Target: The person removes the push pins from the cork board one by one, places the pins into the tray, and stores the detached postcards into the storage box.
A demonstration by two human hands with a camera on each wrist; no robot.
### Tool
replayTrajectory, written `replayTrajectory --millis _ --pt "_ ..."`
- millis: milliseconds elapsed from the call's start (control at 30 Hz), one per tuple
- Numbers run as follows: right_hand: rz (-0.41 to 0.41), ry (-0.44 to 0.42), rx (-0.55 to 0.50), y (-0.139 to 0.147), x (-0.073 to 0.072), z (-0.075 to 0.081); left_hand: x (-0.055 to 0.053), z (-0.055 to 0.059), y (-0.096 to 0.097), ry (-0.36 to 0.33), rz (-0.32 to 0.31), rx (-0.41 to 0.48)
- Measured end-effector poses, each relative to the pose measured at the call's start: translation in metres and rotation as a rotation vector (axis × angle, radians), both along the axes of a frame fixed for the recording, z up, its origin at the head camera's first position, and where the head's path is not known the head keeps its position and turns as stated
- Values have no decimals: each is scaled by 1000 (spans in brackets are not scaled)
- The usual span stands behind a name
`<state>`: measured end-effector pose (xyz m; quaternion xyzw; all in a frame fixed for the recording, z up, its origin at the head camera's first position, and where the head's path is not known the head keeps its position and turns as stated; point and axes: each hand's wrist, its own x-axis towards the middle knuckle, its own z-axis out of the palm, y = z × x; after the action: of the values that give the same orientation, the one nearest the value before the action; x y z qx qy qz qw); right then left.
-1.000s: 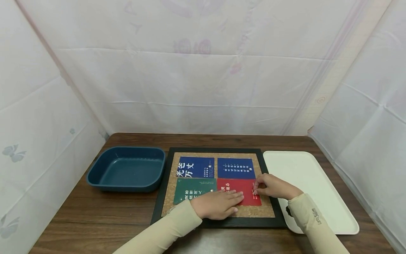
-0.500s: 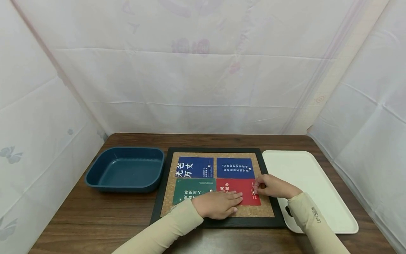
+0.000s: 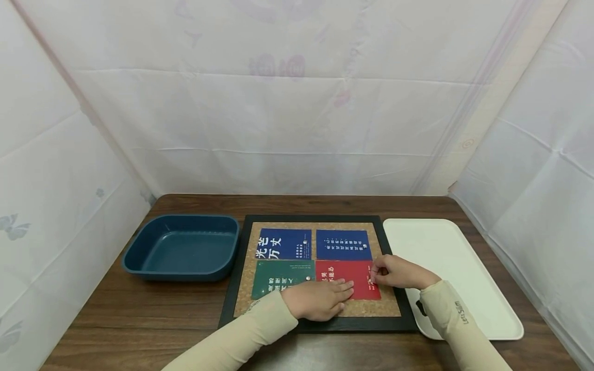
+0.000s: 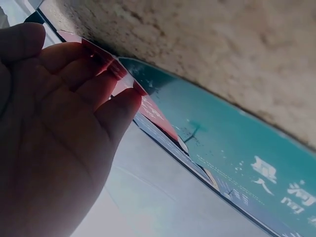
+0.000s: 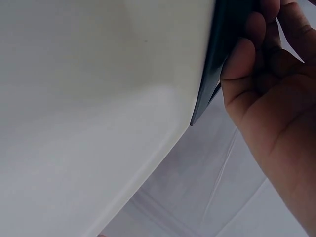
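While the red card (image 3: 362,287) lay flat just right of centre in the frame's lower half, both hands were at it, apart from each other. Left hand (image 3: 320,299): palm down, fingers straight, resting over the card's left part. Right hand (image 3: 402,272): thumb and fingertips pinched on a pale pin (image 3: 370,281) near the card's right edge; the pin was small and mostly covered, its shape unclear to me. Underneath, a black-edged cork board (image 3: 371,309). Just left of the red one I noted a green card (image 3: 278,275), partly under the left arm; above these, a lettered blue card (image 3: 287,243) and a second blue card (image 3: 341,245) to its right. Left of the board sat a dark blue tub (image 3: 181,250); at lower right, a white tray (image 3: 445,263). All stood on a brown wooden table (image 3: 139,319), pale sheeting (image 3: 297,129) filling the upper frame.
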<state>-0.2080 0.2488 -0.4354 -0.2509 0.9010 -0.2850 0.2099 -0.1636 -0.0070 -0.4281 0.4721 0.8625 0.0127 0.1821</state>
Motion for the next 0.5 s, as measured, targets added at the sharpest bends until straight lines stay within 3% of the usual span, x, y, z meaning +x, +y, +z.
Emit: replayTrajectory --millis 500 --pt "23 -6 -7 1 -2 -2 0 3 1 4 3 -27"
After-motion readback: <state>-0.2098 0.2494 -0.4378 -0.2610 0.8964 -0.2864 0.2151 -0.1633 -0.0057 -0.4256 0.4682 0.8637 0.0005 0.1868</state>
